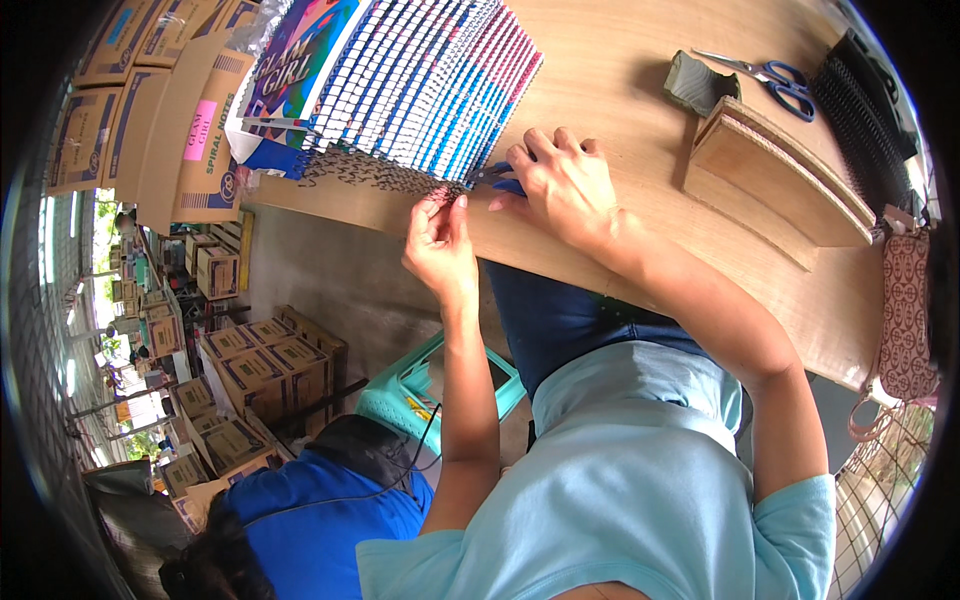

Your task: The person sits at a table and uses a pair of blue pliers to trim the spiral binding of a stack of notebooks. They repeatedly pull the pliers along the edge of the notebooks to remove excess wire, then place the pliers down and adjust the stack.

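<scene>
A thick row of spiral notebooks with bright covers lies at the table's near left part, bindings side up. Loose wire ends stick out along its near edge. My left hand is closed, thumb and fingertips pinched on the wire ends at the row's near right corner. Just right of it, my right hand grips blue-handled pliers, their dark jaws at that same corner. The exact wire between the jaws is too small to make out.
On the table are a grey-green block, blue-handled scissors, a wooden stand and black ribbed strips. A patterned pouch hangs right. Cardboard boxes, a teal stool and a person in blue are left.
</scene>
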Demonstrator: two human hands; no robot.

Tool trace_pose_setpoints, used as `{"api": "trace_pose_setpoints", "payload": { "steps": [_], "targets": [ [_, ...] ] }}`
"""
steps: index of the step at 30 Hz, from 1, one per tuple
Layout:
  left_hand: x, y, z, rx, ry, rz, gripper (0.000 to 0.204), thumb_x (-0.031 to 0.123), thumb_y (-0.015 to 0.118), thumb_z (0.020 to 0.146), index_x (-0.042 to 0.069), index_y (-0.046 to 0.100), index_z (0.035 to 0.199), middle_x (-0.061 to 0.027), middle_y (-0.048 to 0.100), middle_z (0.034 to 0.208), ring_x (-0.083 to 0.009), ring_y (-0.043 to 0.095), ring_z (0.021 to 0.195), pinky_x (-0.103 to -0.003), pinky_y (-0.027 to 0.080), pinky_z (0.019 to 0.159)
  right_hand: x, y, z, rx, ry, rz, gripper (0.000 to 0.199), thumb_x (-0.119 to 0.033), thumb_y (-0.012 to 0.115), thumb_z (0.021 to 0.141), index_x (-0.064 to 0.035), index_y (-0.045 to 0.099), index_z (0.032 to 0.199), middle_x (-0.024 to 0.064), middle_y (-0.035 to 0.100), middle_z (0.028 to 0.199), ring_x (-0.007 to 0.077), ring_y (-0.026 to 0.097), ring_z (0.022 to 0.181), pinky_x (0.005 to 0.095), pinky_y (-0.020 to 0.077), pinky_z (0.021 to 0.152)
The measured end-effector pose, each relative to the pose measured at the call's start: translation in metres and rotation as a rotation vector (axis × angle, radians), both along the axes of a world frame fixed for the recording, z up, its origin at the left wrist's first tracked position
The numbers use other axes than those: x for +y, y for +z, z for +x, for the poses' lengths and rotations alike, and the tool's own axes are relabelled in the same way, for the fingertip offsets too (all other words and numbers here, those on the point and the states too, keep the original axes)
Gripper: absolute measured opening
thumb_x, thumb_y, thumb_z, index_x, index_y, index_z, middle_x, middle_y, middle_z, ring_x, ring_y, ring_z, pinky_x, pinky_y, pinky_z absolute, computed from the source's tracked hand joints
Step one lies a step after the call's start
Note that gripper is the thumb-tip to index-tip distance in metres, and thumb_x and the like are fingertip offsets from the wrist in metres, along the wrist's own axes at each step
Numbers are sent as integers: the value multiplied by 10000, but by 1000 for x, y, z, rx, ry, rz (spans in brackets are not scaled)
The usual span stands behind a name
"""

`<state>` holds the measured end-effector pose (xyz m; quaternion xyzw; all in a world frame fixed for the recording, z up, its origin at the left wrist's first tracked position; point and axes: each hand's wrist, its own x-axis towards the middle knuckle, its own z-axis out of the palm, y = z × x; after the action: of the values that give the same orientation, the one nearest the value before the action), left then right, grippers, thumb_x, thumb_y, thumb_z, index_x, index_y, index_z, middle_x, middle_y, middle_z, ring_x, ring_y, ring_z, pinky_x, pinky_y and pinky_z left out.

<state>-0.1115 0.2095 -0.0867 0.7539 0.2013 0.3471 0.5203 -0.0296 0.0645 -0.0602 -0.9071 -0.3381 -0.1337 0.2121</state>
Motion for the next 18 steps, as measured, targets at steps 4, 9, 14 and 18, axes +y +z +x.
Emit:
{"api": "trace_pose_setpoints", "payload": {
  "steps": [4,9,14,18],
  "targets": [
    [3,-4,-1,0,-16,-76,228,-53,689,858,-76,620,1074,-127,691,988,-149,673,870,-260,554,750,1,2,-2,-3,-9,20,474,-500,747,709,-104,626,939,51,589,953,262,614,901,461,513,701],
    [3,-6,-1,-35,-24,-46,217,-52,680,869,-74,619,1076,-118,688,985,-119,661,849,-231,541,680,5,4,-4,-4,-7,21,462,-488,748,722,-95,627,935,61,601,942,270,625,906,473,515,706],
    [2,-3,1,-11,-20,-94,216,-49,676,872,-77,621,1079,-124,693,988,-141,666,866,-258,550,749,8,-2,3,184,60,-20,468,-496,739,729,-83,633,924,84,622,916,287,645,896,491,520,705],
    [4,-4,-1,-14,-18,-94,219,-53,674,871,-81,618,1081,-128,693,996,-152,667,883,-268,551,785,6,5,-1,196,45,-33,476,-508,732,729,-87,637,931,76,622,937,279,637,898,489,516,713]
  ]
}}
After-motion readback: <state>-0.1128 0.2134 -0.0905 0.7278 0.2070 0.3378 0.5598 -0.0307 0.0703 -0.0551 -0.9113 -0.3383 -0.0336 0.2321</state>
